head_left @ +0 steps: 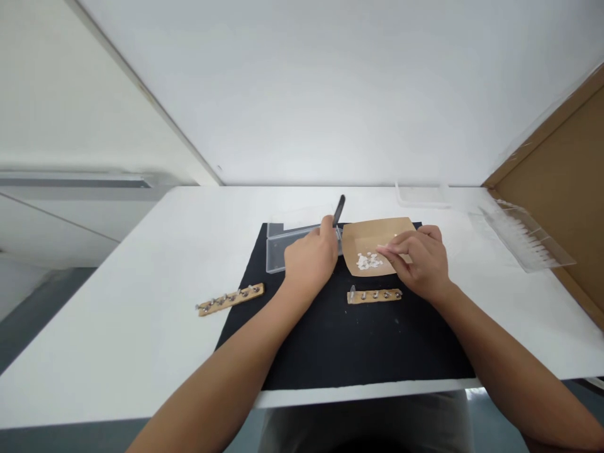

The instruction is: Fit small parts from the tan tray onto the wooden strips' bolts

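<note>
My left hand (312, 253) is closed around a slim black-handled tool (339, 211), whose upper end sticks up past the fingers; its lower end is hidden. Beneath and beside that hand lies an open clear plastic case (276, 258). Over the brown paper tray (350, 251), my right hand (421, 259) pinches a small white piece (381, 248) between thumb and fingertips. Several white flakes (368, 260) lie heaped in the tray. Just in front of it, a wooden strip (369, 297) carries a row of small metal pegs, with a clear upright piece (352, 292) at its left end.
A second pegged wooden strip (231, 299) lies at the left, partly on the black mat (363, 352). Clear plastic packs (523, 242) rest on the right of the white table (117, 327). A shallow clear tray (423, 198) stands by the back wall.
</note>
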Motion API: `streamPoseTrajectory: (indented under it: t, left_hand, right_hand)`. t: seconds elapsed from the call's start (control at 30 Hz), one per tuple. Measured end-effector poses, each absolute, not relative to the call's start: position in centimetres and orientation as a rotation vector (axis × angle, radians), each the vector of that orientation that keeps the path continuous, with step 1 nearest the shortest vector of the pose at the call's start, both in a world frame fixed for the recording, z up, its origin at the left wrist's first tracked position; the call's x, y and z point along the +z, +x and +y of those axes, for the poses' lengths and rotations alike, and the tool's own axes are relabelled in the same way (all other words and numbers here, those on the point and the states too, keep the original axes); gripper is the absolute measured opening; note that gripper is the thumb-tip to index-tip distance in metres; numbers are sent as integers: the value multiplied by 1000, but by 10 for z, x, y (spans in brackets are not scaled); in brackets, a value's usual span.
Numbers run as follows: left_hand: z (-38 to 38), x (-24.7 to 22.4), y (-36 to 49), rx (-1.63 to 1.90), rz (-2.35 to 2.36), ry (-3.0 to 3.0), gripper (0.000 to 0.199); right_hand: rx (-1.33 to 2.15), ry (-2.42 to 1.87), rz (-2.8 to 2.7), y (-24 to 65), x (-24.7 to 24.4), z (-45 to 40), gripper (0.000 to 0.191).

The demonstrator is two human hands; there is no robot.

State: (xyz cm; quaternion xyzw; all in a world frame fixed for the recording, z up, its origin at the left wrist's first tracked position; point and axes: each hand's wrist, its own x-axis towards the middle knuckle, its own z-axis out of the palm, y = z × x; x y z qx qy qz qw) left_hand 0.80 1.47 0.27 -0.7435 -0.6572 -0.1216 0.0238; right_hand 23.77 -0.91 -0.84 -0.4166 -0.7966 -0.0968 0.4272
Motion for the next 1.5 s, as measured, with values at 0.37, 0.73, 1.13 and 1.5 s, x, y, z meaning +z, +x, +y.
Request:
streamPoseTrajectory:
  t: [0.37,0.73,1.13,1.5]
  left_hand:
    - [13,-3,6,-944,-1453,-2440,27]
    - [8,-4,18,-1987,-1408,-3201,22]
    - [7,-10,20,-2308,-1508,-3407,19]
    - [8,-10,17,-2135,-1357,-3512,24]
  right_hand:
    - [-496,-832,-2065,234,-3,-12,32]
    - [-682,-850,-2064,234,1,-22,27]
    - [-674,-750,-2137,233,11,-30,31]
    - [-480,-781,-2120,233,4,-28,26]
